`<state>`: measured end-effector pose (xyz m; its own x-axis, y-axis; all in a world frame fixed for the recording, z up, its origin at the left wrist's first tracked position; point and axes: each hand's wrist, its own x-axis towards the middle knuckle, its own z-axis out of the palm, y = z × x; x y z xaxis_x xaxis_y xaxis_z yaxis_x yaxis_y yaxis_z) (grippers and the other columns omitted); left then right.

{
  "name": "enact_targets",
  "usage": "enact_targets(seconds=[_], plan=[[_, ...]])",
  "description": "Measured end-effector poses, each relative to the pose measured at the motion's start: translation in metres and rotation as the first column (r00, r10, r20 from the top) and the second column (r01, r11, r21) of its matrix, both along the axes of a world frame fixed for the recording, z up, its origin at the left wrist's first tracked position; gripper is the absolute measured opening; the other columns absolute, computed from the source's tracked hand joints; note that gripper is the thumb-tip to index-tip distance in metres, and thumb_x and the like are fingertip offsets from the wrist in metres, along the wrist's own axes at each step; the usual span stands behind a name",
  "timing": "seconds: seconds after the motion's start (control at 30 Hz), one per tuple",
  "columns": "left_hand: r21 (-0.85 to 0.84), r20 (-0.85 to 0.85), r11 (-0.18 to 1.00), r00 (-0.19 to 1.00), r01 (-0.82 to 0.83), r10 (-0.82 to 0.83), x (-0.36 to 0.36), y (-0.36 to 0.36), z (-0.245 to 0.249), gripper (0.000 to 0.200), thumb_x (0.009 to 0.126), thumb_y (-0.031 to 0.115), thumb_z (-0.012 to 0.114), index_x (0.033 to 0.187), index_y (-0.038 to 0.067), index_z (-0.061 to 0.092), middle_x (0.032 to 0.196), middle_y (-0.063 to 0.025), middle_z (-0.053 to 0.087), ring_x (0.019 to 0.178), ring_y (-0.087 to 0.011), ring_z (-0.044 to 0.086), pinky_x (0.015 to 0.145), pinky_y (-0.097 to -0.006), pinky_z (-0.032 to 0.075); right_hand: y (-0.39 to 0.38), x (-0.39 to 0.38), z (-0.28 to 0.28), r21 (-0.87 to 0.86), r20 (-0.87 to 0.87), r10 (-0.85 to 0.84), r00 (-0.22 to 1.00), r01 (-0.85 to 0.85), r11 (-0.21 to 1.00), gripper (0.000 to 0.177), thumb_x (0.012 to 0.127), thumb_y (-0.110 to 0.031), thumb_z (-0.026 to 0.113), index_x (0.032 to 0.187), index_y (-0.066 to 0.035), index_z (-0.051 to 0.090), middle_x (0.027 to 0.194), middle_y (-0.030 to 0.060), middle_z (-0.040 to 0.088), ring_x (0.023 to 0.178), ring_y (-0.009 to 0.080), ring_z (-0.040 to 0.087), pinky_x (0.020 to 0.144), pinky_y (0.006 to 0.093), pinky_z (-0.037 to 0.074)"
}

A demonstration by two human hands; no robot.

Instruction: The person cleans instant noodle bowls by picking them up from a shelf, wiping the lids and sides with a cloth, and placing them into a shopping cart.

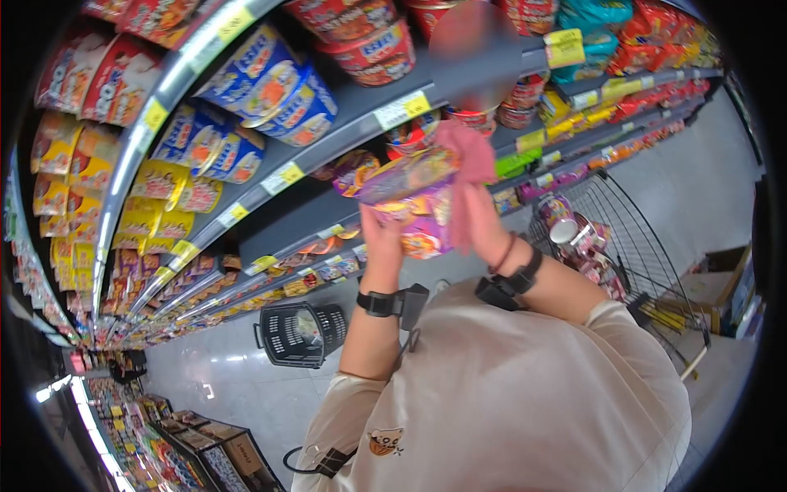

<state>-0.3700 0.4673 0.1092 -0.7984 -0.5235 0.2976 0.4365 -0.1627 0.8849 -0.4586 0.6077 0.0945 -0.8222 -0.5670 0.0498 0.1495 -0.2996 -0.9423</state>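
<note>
My left hand (382, 236) is closed around the near left side of purple-and-orange instant noodle packages (426, 230), held in front of the shelf. On their other side, my right hand (484, 220) grips them too, with a pink cloth (467, 152) between its fingers and the packages. Blur and overlap hide how many packages there are. Another purple package (355, 170) lies at the shelf edge just beyond my left hand. Both wrists wear black straps.
Shelves hold blue noodle tubs (287, 98), red tubs (373, 53) and yellow cups (156, 217). A wire shopping cart (656, 262) with several noodle cups stands at my right. A dark basket (287, 336) sits on the floor to the left. Cardboard boxes (713, 287) are behind the cart.
</note>
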Motion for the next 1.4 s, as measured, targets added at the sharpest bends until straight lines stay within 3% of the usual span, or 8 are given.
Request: enact_targets(seconds=[0.07,0.2,0.43,0.5,0.8,0.9,1.17,1.4], plan=[[-0.223,0.138,0.974,0.99,0.046,-0.015,0.002,-0.011,0.002,0.066,0.083,0.026,0.065,0.135,0.003,0.032,0.127,-0.0112,0.049,0.117,-0.0212,0.049,0.099,-0.0371,0.041,0.0,-0.012,-0.029,-0.359,0.242,0.137,0.961,-0.042,0.933,0.051,0.098,-0.04,0.038,0.134,-0.004,0.039,0.129,0.0101,0.05,0.12,0.0201,0.048,0.102,0.0361,0.039],[0.362,0.121,0.889,0.932,0.28,-0.343,0.001,0.01,0.063,0.055,0.082,0.021,0.061,0.13,0.002,0.041,0.123,-0.0099,0.053,0.113,-0.0181,0.051,0.098,-0.0357,0.042,0.013,-0.004,0.036,-0.636,0.177,0.313,0.933,-0.135,0.76,0.066,0.096,-0.052,0.036,0.14,-0.004,0.031,0.139,0.0098,0.041,0.128,0.0236,0.04,0.109,0.0394,0.031],[0.093,0.035,0.992,0.996,0.084,-0.088,-0.053,0.001,0.016,0.053,0.099,0.031,0.041,0.139,-0.004,0.032,0.137,-0.0129,0.043,0.127,-0.0207,0.039,0.106,-0.0303,0.03,0.026,-0.043,-0.025,-0.235,0.214,-0.143,0.966,0.193,0.953,0.056,0.099,-0.038,0.035,0.14,0.0,0.029,0.141,0.0124,0.037,0.131,0.0258,0.036,0.111,0.0381,0.026],[0.077,-0.003,0.995,0.998,0.07,-0.069,-0.054,0.004,-0.01,0.061,0.096,0.028,0.047,0.142,-0.004,0.024,0.143,-0.0166,0.035,0.134,-0.0217,0.029,0.11,-0.0307,0.023,0.02,-0.053,-0.035,0.005,-0.38,-0.217,0.899,0.236,0.972,0.058,0.097,-0.036,0.035,0.141,0.001,0.025,0.143,0.0111,0.033,0.133,0.0245,0.031,0.112,0.0364,0.023],[0.363,-0.339,0.743,0.823,0.562,-0.457,-0.027,-0.003,0.03,0.069,0.087,0.027,0.063,0.141,0.001,0.028,0.133,-0.0101,0.046,0.122,-0.0159,0.044,0.102,-0.0305,0.036,-0.007,-0.004,0.096,-0.438,-0.285,-0.05,0.957,-0.083,0.895,0.048,0.099,-0.029,0.036,0.14,-0.006,0.029,0.146,0.008,0.03,0.136,0.0226,0.028,0.114,0.0357,0.019],[0.008,-0.067,0.999,0.997,0.045,-0.045,-0.03,-0.008,0.044,0.062,0.094,0.032,0.054,0.141,-0.001,0.029,0.133,-0.0106,0.047,0.122,-0.0154,0.044,0.101,-0.0304,0.037,0.0,-0.014,0.056,-0.562,0.071,0.268,0.961,-0.184,0.806,0.058,0.097,-0.036,0.038,0.143,-0.005,0.025,0.147,0.0099,0.029,0.137,0.0251,0.027,0.114,0.036,0.017],[-0.242,0.009,0.97,1.0,0.01,-0.008,-0.011,-0.005,0.047,0.093,0.072,0.015,0.075,0.144,0.001,0.019,0.139,-0.0096,0.039,0.126,-0.0162,0.038,0.105,-0.0314,0.032,-0.024,-0.001,0.093,-0.369,-0.496,-0.348,0.795,0.169,0.914,0.079,0.09,-0.043,0.05,0.143,0.005,0.018,0.147,0.0161,0.026,0.136,0.0273,0.028,0.113,0.038,0.021],[0.203,-0.325,0.792,0.803,0.575,-0.5,-0.005,-0.01,0.051,0.086,0.079,0.031,0.073,0.143,0.001,0.024,0.139,-0.0101,0.041,0.126,-0.0168,0.041,0.105,-0.0324,0.033,-0.017,-0.015,0.086,-0.312,-0.276,-0.123,0.953,0.032,0.95,0.072,0.092,-0.044,0.048,0.142,0.001,0.022,0.144,0.0135,0.03,0.134,0.0243,0.031,0.112,0.0373,0.023]])
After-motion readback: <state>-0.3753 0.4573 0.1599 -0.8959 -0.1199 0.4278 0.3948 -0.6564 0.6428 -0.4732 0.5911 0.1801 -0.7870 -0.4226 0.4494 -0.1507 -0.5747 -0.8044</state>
